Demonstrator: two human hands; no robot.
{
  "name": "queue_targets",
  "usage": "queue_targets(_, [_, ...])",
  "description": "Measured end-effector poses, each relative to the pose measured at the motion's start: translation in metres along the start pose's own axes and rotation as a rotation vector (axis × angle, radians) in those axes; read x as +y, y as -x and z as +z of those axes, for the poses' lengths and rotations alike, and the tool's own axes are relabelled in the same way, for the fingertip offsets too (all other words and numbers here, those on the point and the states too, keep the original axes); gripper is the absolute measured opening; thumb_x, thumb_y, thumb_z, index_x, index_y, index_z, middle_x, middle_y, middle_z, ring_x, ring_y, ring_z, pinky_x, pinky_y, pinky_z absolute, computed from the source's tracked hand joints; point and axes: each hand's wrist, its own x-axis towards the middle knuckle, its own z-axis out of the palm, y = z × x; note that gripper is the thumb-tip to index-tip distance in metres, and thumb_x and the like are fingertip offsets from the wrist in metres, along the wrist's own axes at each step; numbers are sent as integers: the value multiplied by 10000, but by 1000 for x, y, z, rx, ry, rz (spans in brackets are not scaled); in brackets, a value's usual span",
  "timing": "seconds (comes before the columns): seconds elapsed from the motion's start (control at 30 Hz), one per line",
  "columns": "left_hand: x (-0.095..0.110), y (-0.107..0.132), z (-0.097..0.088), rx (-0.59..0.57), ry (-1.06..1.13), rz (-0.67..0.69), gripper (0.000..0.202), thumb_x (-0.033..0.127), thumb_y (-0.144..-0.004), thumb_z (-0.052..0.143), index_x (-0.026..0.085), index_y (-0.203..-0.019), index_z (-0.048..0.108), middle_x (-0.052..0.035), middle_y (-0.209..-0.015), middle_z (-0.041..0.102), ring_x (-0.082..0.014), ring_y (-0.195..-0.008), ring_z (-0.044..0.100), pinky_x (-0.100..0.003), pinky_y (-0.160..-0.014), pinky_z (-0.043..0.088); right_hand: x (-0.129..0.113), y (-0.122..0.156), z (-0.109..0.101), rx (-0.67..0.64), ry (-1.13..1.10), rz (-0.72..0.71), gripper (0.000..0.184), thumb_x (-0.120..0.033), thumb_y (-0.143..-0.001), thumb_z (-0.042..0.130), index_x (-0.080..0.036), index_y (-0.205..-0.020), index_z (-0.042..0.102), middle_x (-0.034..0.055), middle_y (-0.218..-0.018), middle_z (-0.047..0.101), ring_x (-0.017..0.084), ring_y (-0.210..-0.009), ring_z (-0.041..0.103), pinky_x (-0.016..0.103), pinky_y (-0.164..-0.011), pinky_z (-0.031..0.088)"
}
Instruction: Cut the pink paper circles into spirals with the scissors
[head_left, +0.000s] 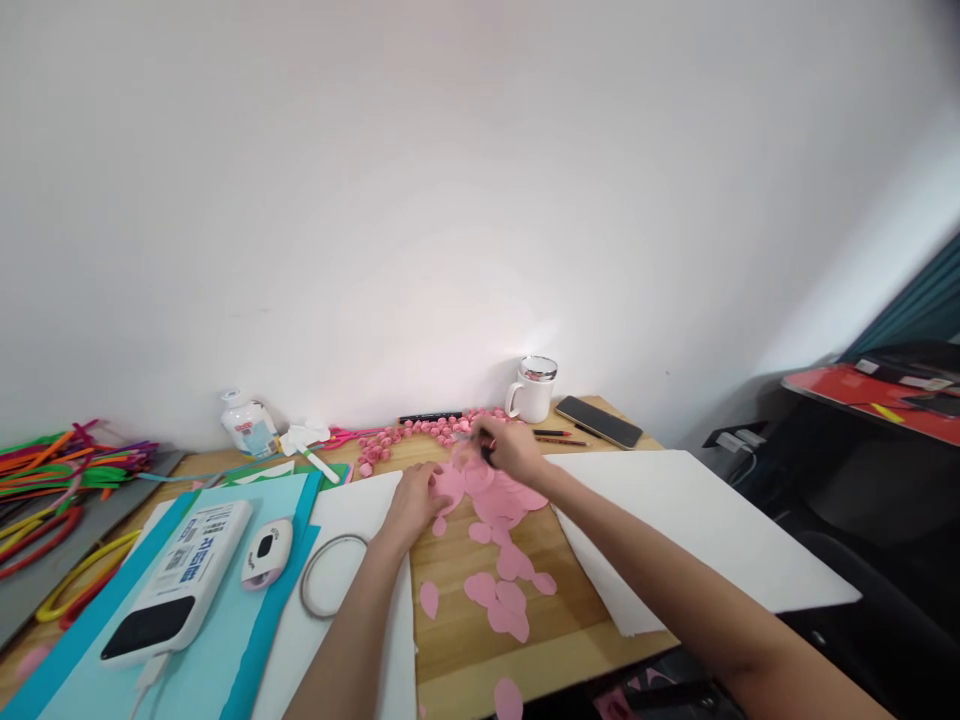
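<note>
My left hand [417,498] is closed, with its thumb and fingertips on the edge of a round pink paper piece [450,487]. Just to the right, my right hand [513,452] is curled round a small dark object [487,449], too blurred and covered to name. Both hands are over a heap of pink paper petals [504,497] on the wooden table. More loose petals [512,603] trail from the heap toward the front edge. Behind the hands lies a row of small rolled pink paper buds [442,430].
A white mug [534,390] and a phone [598,421] stand at the back right. White sheets [675,520] flank the petals. On the left are a power bank [187,570], a small white device [267,553], a ring [309,580], a bottle [247,425] and coloured pipe cleaners [82,470].
</note>
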Motion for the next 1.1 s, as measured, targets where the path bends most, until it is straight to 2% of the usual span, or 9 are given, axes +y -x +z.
queue_targets(0.1, [-1,-1,2,-21,-10,-11,304,170,-541,775,168,-818,651,-39,-832,593,-225,-863,545,-301,-741,417,9,-19,-42,201,23,99,183,-203,-802,496,-203,-980,540,35,-758,649,178,-673,583,248,-605,382])
queue_targets(0.2, [-3,-1,5,-23,-23,-11,377,204,-495,804,161,-841,660,-57,-879,596,-255,-919,530,-325,-777,411,16,-22,-72,475,-135,-6,248,-262,-791,539,-198,-1029,508,24,-795,640,164,-712,591,242,-632,423])
queue_targets(0.23, [-3,-1,6,-20,-28,-10,395,211,-495,804,160,-860,662,-61,-892,594,-262,-935,523,-331,-789,408,19,-19,-75,445,-126,-19,231,-258,-783,549,-198,-1005,524,22,-789,641,159,-695,586,239,-627,423])
queue_targets(0.33, [-3,0,6,-14,-39,-9,378,212,-523,789,163,-877,666,-62,-901,588,-260,-943,519,-333,-803,405,32,-2,-70,-8,14,-50,202,-249,-698,652,-216,-886,586,1,-739,656,151,-627,570,223,-575,390])
queue_targets(0.37, [-3,0,5,-15,-43,-7,355,203,-533,780,164,-868,668,-61,-896,589,-255,-932,522,-330,-801,406,37,4,-65,-51,27,-44,246,-260,-655,699,-221,-875,595,-4,-724,661,157,-622,571,220,-560,379])
queue_targets(0.53, [0,-1,2,-26,-71,12,179,165,-584,721,156,-756,672,-60,-849,604,-238,-884,529,-315,-789,401,60,17,-53,39,90,111,266,-312,-688,680,-215,-911,573,10,-712,666,179,-621,581,231,-568,370])
queue_targets(0.67, [2,0,-1,-44,-70,43,40,172,-632,669,166,-672,666,-46,-785,623,-212,-812,544,-295,-756,394,51,14,-46,59,60,143,253,-305,-729,631,-209,-951,557,22,-762,673,183,-659,594,236,-594,381])
queue_targets(0.83, [6,1,-3,-64,-53,60,139,134,-663,599,180,-536,634,-22,-631,605,-179,-694,550,-279,-721,384,30,-2,-17,-80,13,110,279,-236,-700,647,-191,-961,556,4,-753,651,155,-657,575,214,-578,378])
queue_targets(1.1, [7,1,-5,-51,-83,32,42,134,-625,655,173,-636,666,-40,-706,634,-202,-738,543,-287,-689,391,31,-14,19,-222,170,236,318,-230,-619,752,-170,-882,583,57,-777,667,214,-719,605,240,-554,322])
